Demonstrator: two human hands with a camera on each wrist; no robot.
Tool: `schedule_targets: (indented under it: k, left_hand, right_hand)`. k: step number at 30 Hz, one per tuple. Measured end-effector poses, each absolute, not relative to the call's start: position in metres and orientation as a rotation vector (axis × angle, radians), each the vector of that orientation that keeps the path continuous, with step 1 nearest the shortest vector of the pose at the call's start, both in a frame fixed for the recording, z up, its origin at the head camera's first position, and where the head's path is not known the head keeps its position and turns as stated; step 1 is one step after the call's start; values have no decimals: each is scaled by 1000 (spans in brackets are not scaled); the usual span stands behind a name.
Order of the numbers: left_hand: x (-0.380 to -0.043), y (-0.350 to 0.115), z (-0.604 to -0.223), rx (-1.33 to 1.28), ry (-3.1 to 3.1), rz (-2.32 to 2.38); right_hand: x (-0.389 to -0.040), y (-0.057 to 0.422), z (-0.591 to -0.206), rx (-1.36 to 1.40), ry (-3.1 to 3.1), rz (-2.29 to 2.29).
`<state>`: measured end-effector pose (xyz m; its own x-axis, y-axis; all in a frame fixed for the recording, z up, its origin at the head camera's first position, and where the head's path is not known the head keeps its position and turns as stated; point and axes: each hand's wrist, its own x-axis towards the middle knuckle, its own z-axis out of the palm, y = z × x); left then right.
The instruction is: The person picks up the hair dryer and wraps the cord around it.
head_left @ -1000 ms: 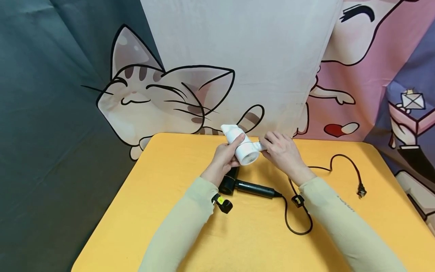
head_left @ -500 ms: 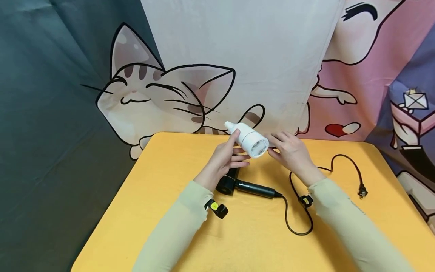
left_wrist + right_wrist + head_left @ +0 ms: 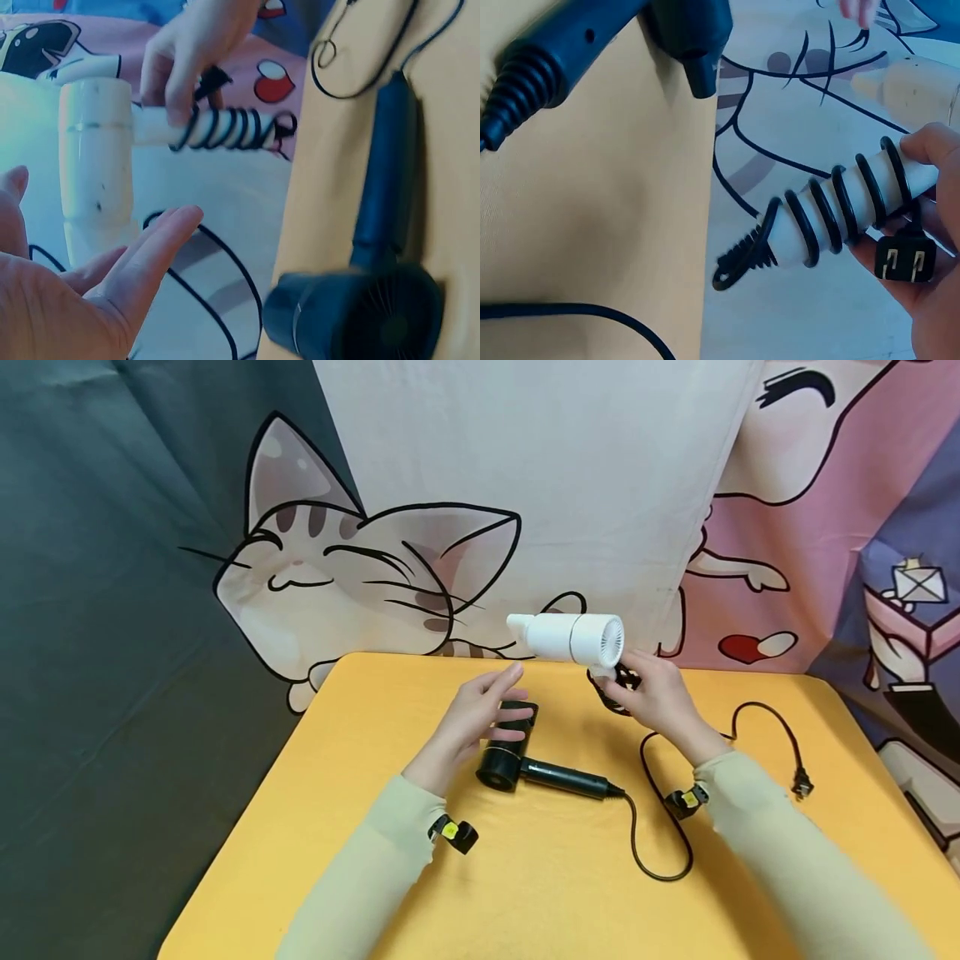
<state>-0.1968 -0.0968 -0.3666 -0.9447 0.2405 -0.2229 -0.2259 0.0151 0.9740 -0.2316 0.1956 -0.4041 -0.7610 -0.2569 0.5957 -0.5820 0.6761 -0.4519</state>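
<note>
My right hand (image 3: 654,692) grips a white hair dryer (image 3: 573,638) by the top of its handle and holds it up over the far part of the table. In the right wrist view a black cord (image 3: 844,202) winds round the white handle, its two-prong plug (image 3: 905,259) hanging beside my fingers. My left hand (image 3: 472,714) is apart from the white dryer, fingers extended, nothing in its grasp. In the head view it partly overlaps a black hair dryer (image 3: 562,777) lying on the table. The left wrist view shows my left palm facing the white dryer.
The black dryer's cord (image 3: 633,843) loops to the right and ends in a plug (image 3: 801,783) near the right edge of the yellow table (image 3: 570,893). Behind the table hangs a cartoon-printed cloth (image 3: 600,468).
My left hand has let go of the white hair dryer and drawn back left and down. My right hand has moved slightly right, turning the dryer until its barrel lies nearly level.
</note>
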Motion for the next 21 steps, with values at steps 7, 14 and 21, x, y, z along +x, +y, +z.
schedule_targets:
  k: [7,14,21]
  left_hand:
    - [-195,-121,-378,18,2062,1902]
    - [-194,-141,-388,-7,2140,1812]
    - [-189,-161,-400,-17,2280,1702]
  right_hand:
    - [-233,199,-396,492,-2602,1276]
    - [-243,200,-395,414,-2603,1867]
    - [-254,196,-400,406,-2634,2115]
